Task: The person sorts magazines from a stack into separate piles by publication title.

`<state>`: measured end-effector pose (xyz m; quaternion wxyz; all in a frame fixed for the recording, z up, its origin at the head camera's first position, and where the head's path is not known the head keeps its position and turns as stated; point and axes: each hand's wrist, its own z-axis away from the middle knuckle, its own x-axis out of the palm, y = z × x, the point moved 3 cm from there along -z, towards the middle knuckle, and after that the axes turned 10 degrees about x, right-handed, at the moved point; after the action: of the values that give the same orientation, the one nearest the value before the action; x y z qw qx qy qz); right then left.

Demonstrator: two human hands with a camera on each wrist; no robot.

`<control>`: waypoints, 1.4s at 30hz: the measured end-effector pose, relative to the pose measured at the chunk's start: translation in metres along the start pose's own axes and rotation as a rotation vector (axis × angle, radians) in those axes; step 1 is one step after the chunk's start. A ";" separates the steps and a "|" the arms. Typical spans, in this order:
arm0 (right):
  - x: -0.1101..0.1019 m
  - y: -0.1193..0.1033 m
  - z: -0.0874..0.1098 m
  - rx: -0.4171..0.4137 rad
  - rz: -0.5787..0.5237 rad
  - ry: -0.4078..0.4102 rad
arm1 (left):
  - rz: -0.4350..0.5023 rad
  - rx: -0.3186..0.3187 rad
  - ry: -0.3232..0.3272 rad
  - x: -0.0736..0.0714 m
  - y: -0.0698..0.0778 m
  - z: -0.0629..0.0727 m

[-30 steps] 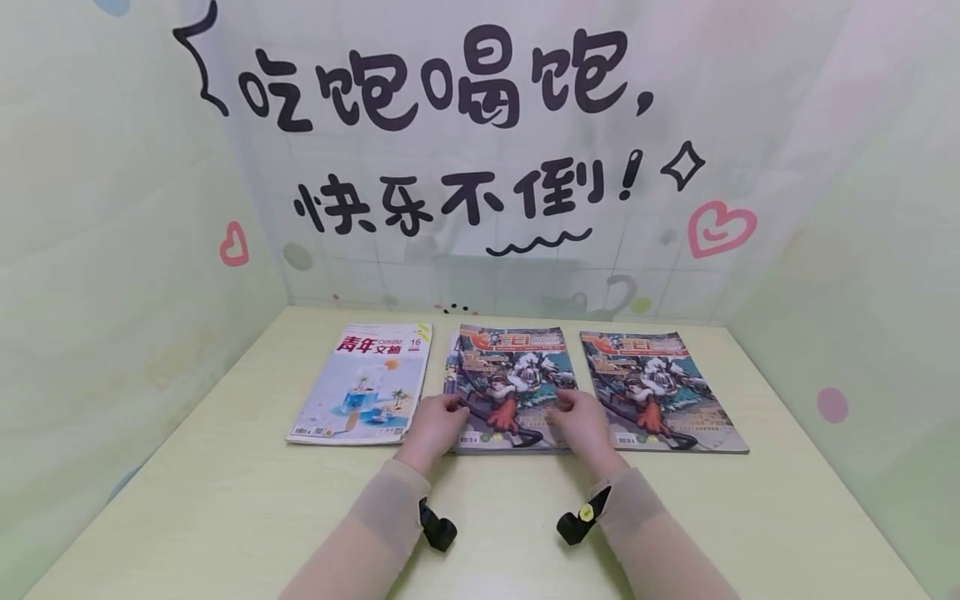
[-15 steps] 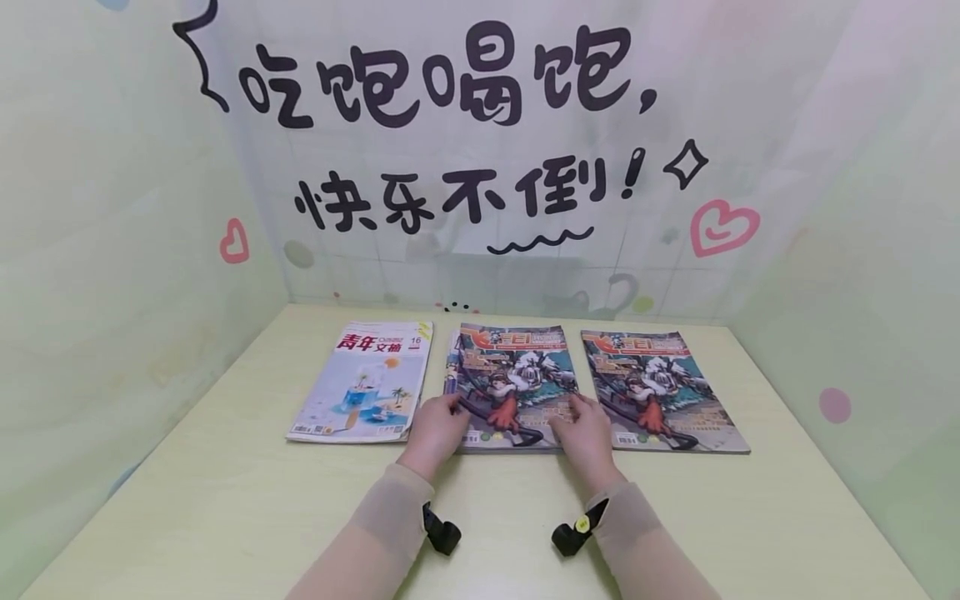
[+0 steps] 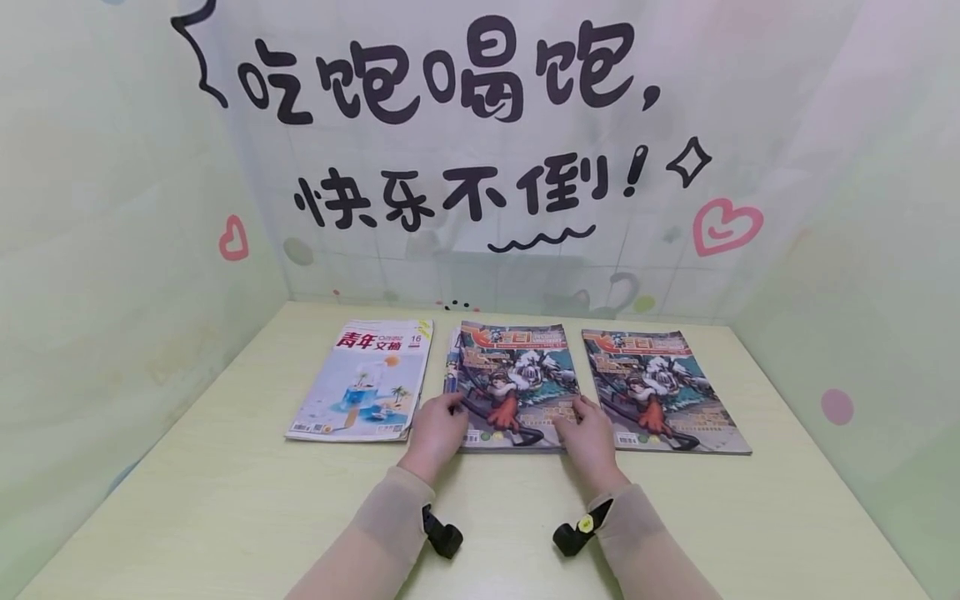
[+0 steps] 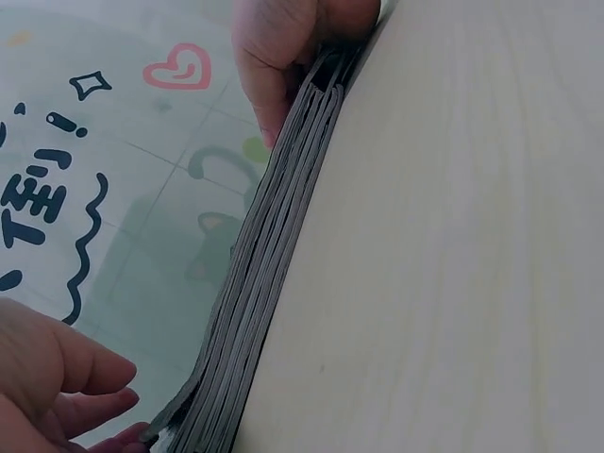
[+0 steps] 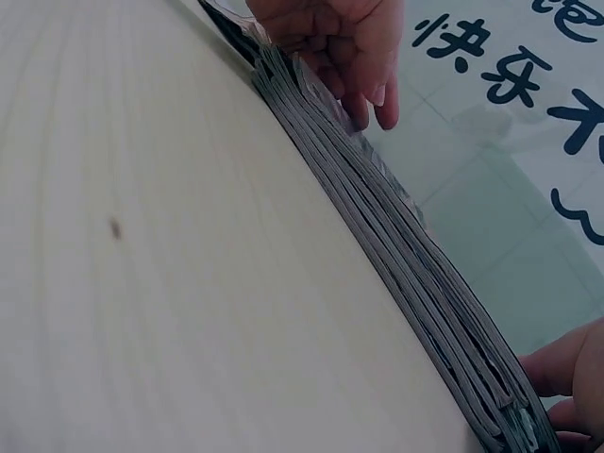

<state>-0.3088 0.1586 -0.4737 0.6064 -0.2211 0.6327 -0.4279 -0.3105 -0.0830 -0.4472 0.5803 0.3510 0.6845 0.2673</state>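
In the head view, a stack of magazines [image 3: 517, 358] with a comic-style cover lies in the middle of the table. Its front edge shows several layers in both wrist views. My left hand [image 3: 438, 429] is at its left side near the front corner, fingers relaxed and touching the edge. On the opposite side, my right hand [image 3: 588, 442] rests against the edge, thumb over the cover. A strip of another magazine [image 3: 452, 375] peeks out at the stack's left. In the left wrist view, the top layer stands slightly apart beside my left fingers [image 4: 99, 373].
A white magazine [image 3: 360, 383] with a beach picture lies to the left. To the right is another comic-cover magazine [image 3: 660, 392], close beside my right hand. The pale wooden table [image 3: 510, 542] ends at a printed fabric backdrop [image 3: 495, 275] behind and on both sides.
My right hand has shifted slightly right and toward the front along the stack's edge. My left hand and the magazines stay almost where they were; the camera view has tilted a little.
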 end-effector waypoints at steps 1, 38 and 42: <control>0.000 0.000 0.000 -0.001 0.001 0.002 | 0.020 -0.003 0.000 0.000 0.000 0.000; -0.002 -0.002 0.001 0.017 -0.060 -0.009 | 0.476 -0.166 -0.070 0.007 -0.006 0.003; -0.003 -0.003 0.002 0.023 -0.074 -0.014 | 0.555 -0.168 -0.092 0.008 -0.005 0.003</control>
<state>-0.3067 0.1590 -0.4692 0.5972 -0.2403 0.6147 -0.4559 -0.3086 -0.0797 -0.4569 0.5426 0.4873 0.5108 0.4552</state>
